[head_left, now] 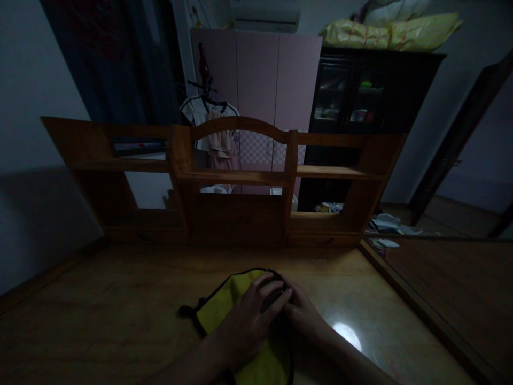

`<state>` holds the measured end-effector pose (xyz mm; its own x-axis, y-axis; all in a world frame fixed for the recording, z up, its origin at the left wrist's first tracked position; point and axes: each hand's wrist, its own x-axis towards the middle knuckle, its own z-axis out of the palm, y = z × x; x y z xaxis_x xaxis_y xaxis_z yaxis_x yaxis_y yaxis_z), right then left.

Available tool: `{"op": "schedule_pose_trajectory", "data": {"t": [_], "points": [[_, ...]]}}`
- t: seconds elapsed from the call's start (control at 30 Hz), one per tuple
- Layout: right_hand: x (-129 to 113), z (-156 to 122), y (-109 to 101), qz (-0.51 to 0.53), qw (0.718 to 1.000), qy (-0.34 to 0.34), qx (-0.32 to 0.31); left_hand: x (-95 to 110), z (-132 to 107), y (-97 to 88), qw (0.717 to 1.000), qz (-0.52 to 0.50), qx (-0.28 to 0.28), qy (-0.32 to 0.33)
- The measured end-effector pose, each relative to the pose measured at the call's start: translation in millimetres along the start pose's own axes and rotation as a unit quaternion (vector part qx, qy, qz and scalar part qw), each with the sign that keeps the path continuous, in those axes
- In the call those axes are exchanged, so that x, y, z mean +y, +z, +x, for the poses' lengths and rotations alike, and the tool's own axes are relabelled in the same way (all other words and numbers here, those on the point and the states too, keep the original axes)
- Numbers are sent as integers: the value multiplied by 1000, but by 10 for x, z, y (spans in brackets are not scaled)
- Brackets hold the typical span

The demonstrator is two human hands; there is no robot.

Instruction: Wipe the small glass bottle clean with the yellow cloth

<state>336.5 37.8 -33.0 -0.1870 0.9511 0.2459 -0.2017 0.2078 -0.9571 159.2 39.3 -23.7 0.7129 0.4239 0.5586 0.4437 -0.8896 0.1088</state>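
Observation:
A yellow cloth with black edging (224,307) lies on the wooden desk (120,310) in front of me. My left hand (250,318) rests on top of it, fingers curled over a dark part near its far edge. My right hand (302,310) meets the left one at the same spot, fingers bent and pressed against the cloth's dark edge. A black strap or tab (186,311) sticks out at the cloth's left side. The room is dim, so what the fingers pinch is hard to make out.
A wooden shelf unit (236,182) stands along the desk's back edge, with open compartments. Behind it are a pink wardrobe (276,80), hanging clothes (218,133) and a dark cabinet (360,101) topped with yellow bags (385,32). A light reflection (347,334) shines on the desk at right.

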Motion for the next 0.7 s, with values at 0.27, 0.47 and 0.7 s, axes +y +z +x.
{"op": "schedule_pose_trajectory", "data": {"t": [0.27,0.47,0.7], "points": [[43,-109,59,-156,985,-34,70,-27,3,12,1000,-1,12,1],[-3,-102,10,-239,969,-36,52,42,29,-26,998,-42,16,-53],[-1,-54,49,-130,991,-36,23,37,28,-35,995,-51,-10,-87]]}}
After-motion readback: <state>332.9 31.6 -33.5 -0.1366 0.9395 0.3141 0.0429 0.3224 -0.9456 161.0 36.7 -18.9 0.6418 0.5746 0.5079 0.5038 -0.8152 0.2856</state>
